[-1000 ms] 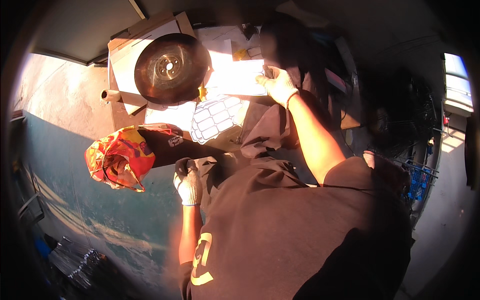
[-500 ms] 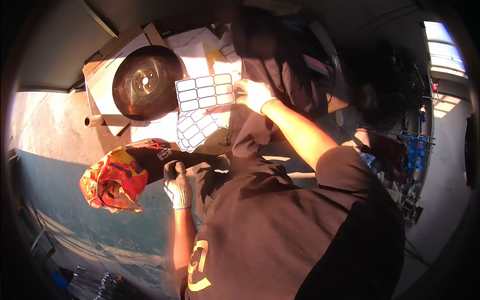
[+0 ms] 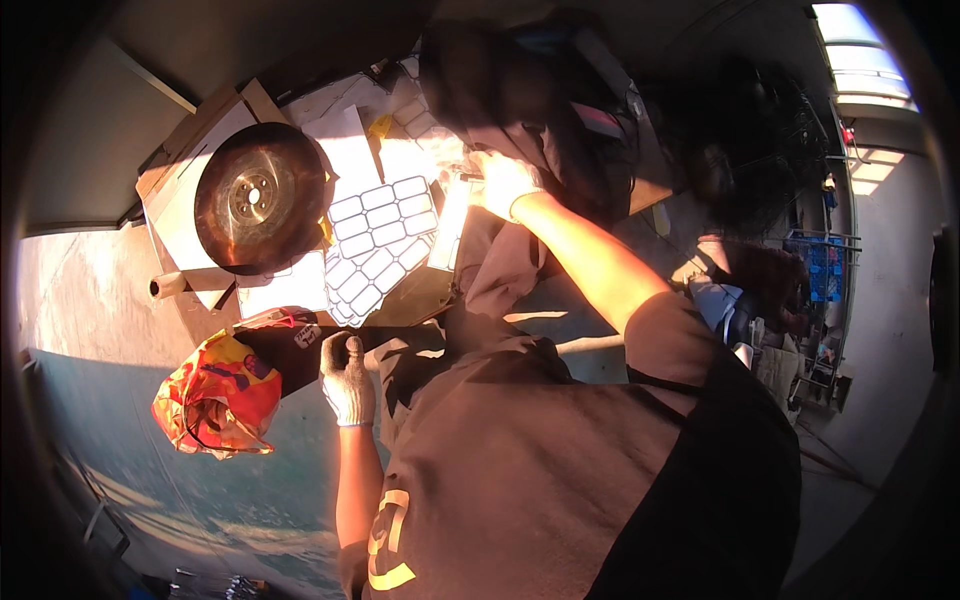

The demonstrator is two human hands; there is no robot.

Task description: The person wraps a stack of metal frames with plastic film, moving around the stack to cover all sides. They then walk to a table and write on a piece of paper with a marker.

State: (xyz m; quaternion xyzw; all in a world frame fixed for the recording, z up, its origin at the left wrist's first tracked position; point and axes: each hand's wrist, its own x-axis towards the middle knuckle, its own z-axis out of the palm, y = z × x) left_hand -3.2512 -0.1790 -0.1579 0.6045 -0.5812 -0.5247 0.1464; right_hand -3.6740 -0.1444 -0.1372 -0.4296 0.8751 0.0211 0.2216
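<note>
Sticker sheet (image 3: 380,222) now flat on far worktop (image 3: 190,215), right of round metal disc (image 3: 262,197), released since earlier. Right hand (image 3: 503,182) just right of sheet, grip unclear in glare. Left hand (image 3: 348,380) nearer, clenched on dark cloth (image 3: 290,345) beside orange bag (image 3: 215,395).

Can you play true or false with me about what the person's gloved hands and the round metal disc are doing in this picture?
1. Both hands wear light gloves. True.
2. The left hand holds the round metal disc. False: it rests near the orange and yellow bag, apart from the disc.
3. The right hand reaches up to the sunlit top of the work surface. True.
4. The sheets of white rounded labels lie left of the disc. False: they lie to its right.
5. The disc has a hole in its middle. True.
</note>
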